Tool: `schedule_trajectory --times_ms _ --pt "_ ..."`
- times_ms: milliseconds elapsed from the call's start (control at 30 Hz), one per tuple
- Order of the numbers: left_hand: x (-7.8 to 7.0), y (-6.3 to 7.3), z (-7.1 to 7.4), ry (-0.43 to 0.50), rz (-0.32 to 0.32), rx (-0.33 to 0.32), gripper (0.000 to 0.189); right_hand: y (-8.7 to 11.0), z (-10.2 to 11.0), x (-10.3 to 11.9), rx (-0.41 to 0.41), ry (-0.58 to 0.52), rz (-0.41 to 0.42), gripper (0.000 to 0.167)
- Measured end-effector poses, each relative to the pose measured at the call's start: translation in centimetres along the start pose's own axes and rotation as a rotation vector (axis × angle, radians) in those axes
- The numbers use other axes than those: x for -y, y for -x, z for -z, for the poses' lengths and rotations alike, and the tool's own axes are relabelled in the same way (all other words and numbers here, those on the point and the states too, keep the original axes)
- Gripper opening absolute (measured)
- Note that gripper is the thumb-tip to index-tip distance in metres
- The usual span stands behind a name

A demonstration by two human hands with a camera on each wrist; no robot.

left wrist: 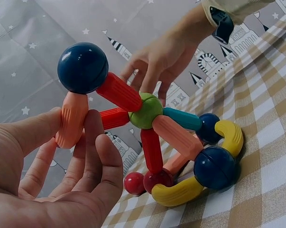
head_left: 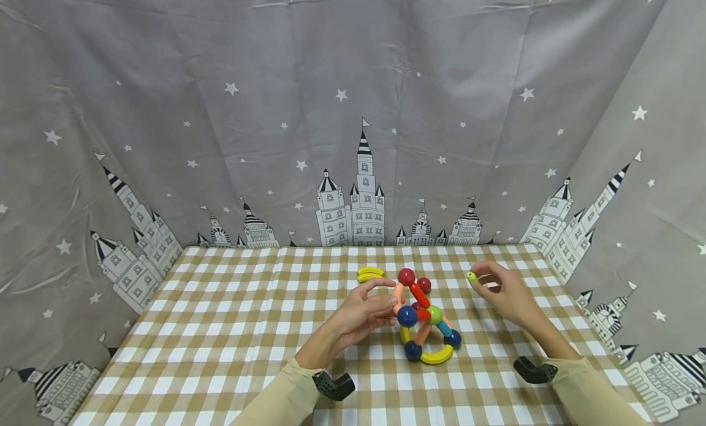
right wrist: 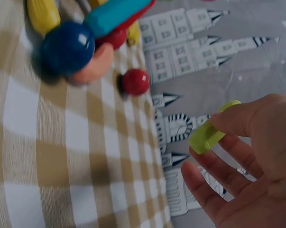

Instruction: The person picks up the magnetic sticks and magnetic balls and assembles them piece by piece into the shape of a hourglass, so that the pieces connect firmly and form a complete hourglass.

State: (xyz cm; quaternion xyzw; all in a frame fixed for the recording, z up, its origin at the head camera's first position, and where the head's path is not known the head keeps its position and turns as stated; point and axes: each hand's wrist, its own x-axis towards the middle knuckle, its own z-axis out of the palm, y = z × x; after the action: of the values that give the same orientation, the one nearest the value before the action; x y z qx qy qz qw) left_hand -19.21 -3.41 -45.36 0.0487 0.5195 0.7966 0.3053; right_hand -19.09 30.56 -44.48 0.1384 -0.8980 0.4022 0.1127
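My left hand (head_left: 358, 315) pinches a salmon curved rod (left wrist: 71, 121) between thumb and fingers. That rod belongs to a ball-and-rod structure standing on the cloth, and it meets a large blue ball (left wrist: 83, 67). Red rods (left wrist: 119, 91) run from a lime green ball (head_left: 434, 315) at the structure's middle. A red ball (head_left: 406, 276) sits at its top. Lower down are a teal rod (left wrist: 182, 118), blue balls (left wrist: 215, 167) and yellow curved rods (head_left: 437, 355). Right of the structure and apart from it, my right hand (head_left: 507, 294) pinches a short lime green rod (right wrist: 214, 128).
A loose red ball (right wrist: 135, 81) lies just behind the structure. Yellow curved rods (head_left: 371, 274) lie together near the back edge of the checked tablecloth (head_left: 231, 315). A grey curtain (head_left: 342, 58) printed with castles and stars hangs behind the table and at its sides.
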Motion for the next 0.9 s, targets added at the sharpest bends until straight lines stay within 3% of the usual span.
schedule_trajectory --times_ms 233,500,900 --pt "0.1 -0.1 -0.1 -0.006 -0.015 -0.007 0.046 0.7 -0.3 2.0 0.029 -0.059 0.01 0.032" --pt "0.2 0.0 -0.1 -0.005 -0.015 -0.007 0.052 1.6 -1.0 4.6 0.008 -0.189 0.006 0.032" --pt "0.3 0.0 0.2 -0.008 -0.016 0.013 0.056 2.5 -2.5 6.5 -0.006 -0.232 0.01 0.032"
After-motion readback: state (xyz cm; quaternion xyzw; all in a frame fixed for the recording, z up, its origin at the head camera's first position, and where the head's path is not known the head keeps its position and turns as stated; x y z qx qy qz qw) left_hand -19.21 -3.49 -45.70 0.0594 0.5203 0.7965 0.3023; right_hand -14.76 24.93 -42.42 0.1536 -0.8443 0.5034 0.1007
